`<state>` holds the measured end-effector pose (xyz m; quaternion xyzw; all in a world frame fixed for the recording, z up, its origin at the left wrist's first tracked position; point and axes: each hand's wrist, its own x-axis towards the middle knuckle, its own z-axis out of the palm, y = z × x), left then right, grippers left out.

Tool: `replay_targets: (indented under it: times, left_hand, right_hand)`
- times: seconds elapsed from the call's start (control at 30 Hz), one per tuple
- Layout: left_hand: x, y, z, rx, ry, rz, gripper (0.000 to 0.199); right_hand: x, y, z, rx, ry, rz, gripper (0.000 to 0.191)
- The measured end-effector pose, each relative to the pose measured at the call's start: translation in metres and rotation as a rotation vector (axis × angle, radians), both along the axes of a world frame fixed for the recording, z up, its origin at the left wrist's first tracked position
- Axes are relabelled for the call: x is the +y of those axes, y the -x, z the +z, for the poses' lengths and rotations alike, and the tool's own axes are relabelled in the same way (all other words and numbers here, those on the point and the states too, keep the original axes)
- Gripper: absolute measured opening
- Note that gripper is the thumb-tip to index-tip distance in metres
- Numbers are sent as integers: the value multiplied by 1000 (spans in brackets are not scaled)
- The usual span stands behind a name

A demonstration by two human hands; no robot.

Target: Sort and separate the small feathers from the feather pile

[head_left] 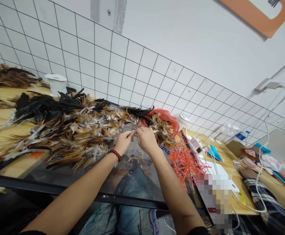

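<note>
Over the dark glassy tabletop point(142, 163), my left hand point(125, 141) and my right hand point(144, 137) meet at the fingertips. Both have their fingers pinched together; whatever lies between them is too small to make out. A dark red bead bracelet point(116, 155) circles my left wrist. Brown and tan feathers point(91, 130) spread in a thick pile to the left of my hands, with black feathers point(41, 106) behind. Just right of my right hand, more brown feathers point(163, 129) lie in a red plastic bag point(168, 117).
Tangled red-orange strings point(184, 160) and a blue pen-like item point(165, 149) lie to the right. White spools point(56, 84) stand near the wire grid point(103, 55). Chargers, cables and a water bottle point(242, 135) are farther right, near a plaid sleeve point(262, 195).
</note>
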<state>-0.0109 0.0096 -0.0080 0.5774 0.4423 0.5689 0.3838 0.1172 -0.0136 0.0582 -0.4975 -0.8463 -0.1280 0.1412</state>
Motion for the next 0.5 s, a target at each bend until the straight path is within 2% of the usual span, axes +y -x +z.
replay_targets:
  times: [0.07,0.17,0.33,0.4,0.5]
  left_hand:
    - [1,1,-1,-35,3,-14,29]
    - [1,0,-2,-146,53,-64,29]
    - [-1,-3,-1,-246,131,-92,33]
    - [-3,-3,1,-224,113,-102,34]
    - [-6,-3,4,-196,134,-140,33]
  right_hand:
    - [5,-3,-5,149,8,7,20]
    - [14,-10,-20,523,63,0,18]
    - [21,-6,-52,1252,365,83,27]
    - [20,-1,-59,1407,437,141,27]
    - [16,3,-60,1496,454,172,25]
